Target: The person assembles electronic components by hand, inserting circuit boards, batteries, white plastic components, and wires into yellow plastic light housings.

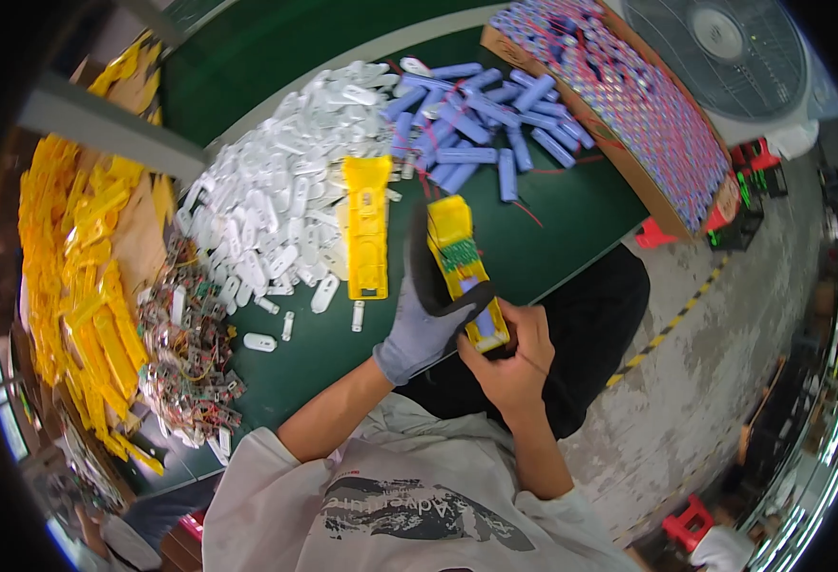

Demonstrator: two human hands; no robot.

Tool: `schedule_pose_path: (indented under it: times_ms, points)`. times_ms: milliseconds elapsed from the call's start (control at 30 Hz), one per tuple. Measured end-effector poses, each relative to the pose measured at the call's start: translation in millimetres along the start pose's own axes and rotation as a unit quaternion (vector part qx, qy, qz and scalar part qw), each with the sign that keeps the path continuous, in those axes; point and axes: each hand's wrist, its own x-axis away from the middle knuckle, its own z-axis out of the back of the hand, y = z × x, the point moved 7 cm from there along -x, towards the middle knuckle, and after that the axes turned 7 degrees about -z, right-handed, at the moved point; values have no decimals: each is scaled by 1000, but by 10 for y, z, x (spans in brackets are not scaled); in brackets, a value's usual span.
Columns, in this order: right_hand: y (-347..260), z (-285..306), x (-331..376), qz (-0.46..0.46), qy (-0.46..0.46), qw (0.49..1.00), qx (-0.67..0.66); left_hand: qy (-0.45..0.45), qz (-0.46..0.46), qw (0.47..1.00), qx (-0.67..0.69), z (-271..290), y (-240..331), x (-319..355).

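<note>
My left hand (421,319), in a grey glove with dark fingers, wraps around a yellow plastic housing (451,219) above the table's near edge. Inside the housing lie a green circuit board (459,255) and a purple-blue battery cell (482,297). My bare right hand (516,366) grips the housing's lower end, its fingers closed at the rim beside the cell; some fingertips are hidden. Another yellow housing part (368,229) lies on the table to the left, apart from both hands.
Many white plastic pieces (276,191) are heaped left of centre, next to loose battery cells (476,119). A cardboard box (662,195) packed with cells stands right. Wired circuit boards (185,343) and yellow housings (85,276) pile up left. A grey fan (719,43) stands far right.
</note>
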Motion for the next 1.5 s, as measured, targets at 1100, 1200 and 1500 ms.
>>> schedule_pose_path:
  times_ms: [1100,1200,1500]
  points:
    - [-1746,-622,-903,410,-459,788,-12,-157,41,964,-212,173,-349,243]
    - [-1262,190,-1356,338,-234,891,-190,-209,68,958,-184,-143,-193,119]
    - [513,1423,-712,341,391,853,56,32,66,982,-171,334,-327,136]
